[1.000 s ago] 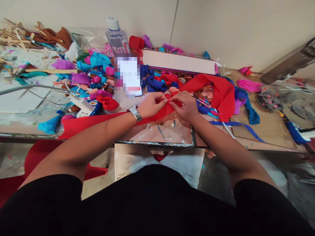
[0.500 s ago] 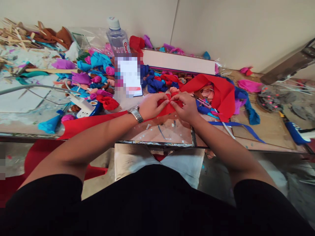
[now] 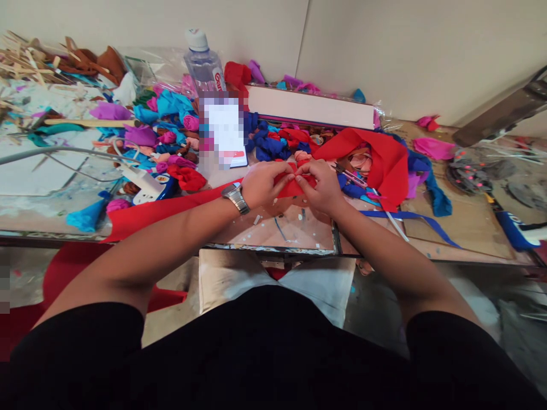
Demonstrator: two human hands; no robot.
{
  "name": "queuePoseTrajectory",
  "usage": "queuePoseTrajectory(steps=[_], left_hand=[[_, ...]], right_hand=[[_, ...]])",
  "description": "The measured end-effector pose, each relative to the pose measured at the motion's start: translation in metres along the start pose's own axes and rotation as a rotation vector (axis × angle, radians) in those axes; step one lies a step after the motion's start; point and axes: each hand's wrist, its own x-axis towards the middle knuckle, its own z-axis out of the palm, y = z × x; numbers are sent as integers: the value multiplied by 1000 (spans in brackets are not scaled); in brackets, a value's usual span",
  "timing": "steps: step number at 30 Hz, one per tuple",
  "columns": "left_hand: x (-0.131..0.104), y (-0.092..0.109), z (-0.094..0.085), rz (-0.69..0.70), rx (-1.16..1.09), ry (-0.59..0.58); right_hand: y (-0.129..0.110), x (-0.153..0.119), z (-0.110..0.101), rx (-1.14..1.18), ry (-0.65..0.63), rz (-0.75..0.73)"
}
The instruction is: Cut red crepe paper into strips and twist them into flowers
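Note:
A long red fabric strip runs from the table's front left edge up to my hands. My left hand, with a metal watch on its wrist, pinches the strip between thumb and forefinger. Close beside it, my right hand pinches the same red fabric, fingertips almost touching the left ones. Just behind the hands lies a peach fabric rosette. A pink-handled cutting tool rests to the right of my right hand, near a wide red fabric band.
A phone leans before a water bottle. Left are a power strip, its grey cable and many coloured fabric rosettes. A long white box stands behind. Rightward lie a blue ribbon and a cardboard sheet.
Both hands stay in nearly the same place, still pinching the red fabric. The fabric between them has shifted slightly, and the left wrist has turned a little.

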Motion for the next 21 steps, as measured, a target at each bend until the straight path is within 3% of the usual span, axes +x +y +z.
queuePoseTrajectory(steps=[12,21], left_hand=[[-1,3,3,8,-34,-4],[-1,2,3,6,-16,-22]], right_hand=[[-2,0,3,73,-32,80],[-1,2,-4,20,-61,5]])
